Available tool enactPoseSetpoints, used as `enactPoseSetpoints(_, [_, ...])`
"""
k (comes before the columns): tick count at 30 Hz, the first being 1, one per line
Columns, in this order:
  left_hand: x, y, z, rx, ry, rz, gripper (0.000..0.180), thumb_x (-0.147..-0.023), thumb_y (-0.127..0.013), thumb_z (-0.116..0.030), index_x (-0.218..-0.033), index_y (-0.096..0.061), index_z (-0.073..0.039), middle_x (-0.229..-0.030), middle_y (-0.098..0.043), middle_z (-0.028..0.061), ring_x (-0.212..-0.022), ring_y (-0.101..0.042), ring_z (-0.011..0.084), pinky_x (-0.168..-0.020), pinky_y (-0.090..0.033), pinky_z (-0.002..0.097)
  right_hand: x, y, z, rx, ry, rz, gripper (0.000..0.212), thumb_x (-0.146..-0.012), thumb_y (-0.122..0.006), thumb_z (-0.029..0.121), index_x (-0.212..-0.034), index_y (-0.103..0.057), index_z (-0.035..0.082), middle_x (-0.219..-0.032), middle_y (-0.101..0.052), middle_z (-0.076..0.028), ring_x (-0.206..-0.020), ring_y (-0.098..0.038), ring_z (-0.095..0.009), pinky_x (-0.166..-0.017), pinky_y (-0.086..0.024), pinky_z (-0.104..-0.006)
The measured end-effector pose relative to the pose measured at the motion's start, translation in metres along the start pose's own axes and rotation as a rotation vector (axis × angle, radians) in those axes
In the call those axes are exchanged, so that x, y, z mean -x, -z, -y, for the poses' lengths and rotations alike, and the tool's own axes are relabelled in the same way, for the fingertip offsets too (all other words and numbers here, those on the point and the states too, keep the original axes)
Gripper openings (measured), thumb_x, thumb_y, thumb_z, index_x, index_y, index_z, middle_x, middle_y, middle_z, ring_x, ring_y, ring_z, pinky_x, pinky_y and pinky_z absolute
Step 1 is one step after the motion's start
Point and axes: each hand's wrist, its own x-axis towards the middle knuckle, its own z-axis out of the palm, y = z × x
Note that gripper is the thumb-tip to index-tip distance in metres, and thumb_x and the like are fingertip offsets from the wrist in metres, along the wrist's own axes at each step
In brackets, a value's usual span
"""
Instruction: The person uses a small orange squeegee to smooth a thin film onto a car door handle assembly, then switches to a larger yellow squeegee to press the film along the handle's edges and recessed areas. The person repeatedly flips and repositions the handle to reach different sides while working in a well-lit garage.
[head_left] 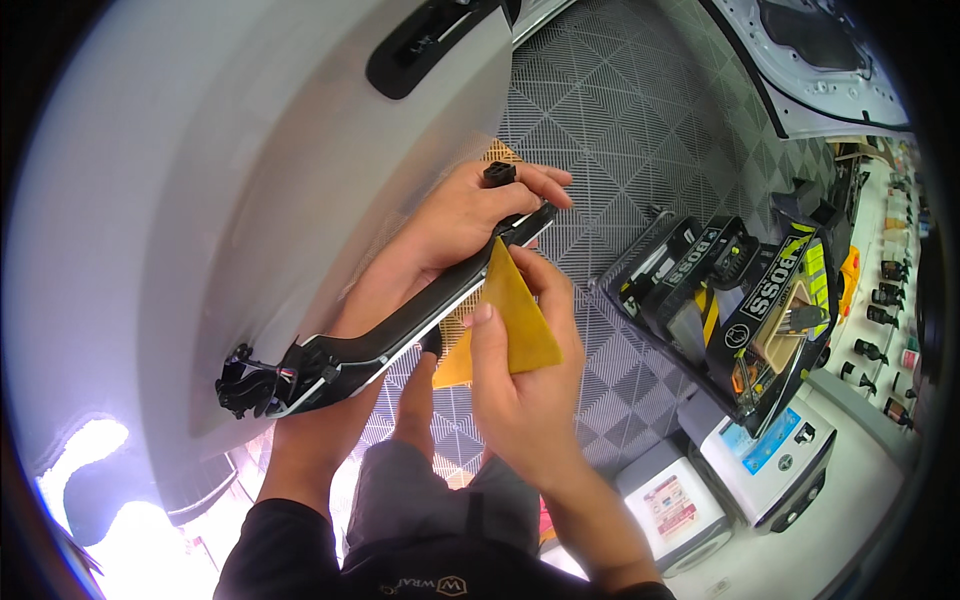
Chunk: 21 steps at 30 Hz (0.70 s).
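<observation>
A long black car door handle [425, 305] with a pale strip along one edge runs diagonally in front of me. Wires and a black latch piece [250, 385] stick out at its lower left end. Near the upper right end, my left hand [455, 215] is closed round the handle, its forearm passing beneath it. My right hand [535, 410] pinches a flat yellow triangular sheet [518, 315] between thumb and fingers. The sheet's pointed tip lies against the handle's edge, close to my left hand. Whether it is cloth or a stiff scraper I cannot tell.
A silver-grey car door panel [230, 200] fills the left, with a black recessed part [425, 45] at its top. Grey patterned tiles [620, 120] cover the floor. To the right stand an open black tool bag [740, 290], white boxes [765, 450] and a shelf of bottles [885, 295].
</observation>
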Motion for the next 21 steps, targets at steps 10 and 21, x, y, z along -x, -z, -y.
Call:
enactPoseSetpoints(10, [-0.003,0.002,-0.001,-0.043,-0.106,-0.063,0.027,-0.092,-0.059,-0.011,-0.105,-0.078,0.003,-0.141,-0.067,0.0157,-0.11,-0.068,0.0199,-0.095,-0.055,0.0308,-0.02,-0.019,-0.002,0.054,0.19,-0.142,0.025,-0.096,-0.058,-0.001,-0.118,-0.051,-0.009,-0.106,-0.054,-0.024,-0.089,-0.061,-0.044,-0.08,-0.05,-0.0484])
enactPoseSetpoints(21, [-0.002,0.007,-0.004,-0.038,-0.13,0.053,0.021,-0.094,-0.062,-0.006,-0.105,-0.076,0.004,-0.145,-0.063,0.0213,-0.116,-0.069,0.0272,-0.095,-0.059,0.0349,0.032,0.047,-0.001,-0.054,0.199,-0.081,0.031,-0.094,-0.064,0.001,-0.124,-0.058,-0.007,-0.111,-0.061,-0.02,-0.085,-0.064,-0.026,-0.074,-0.053,-0.0356])
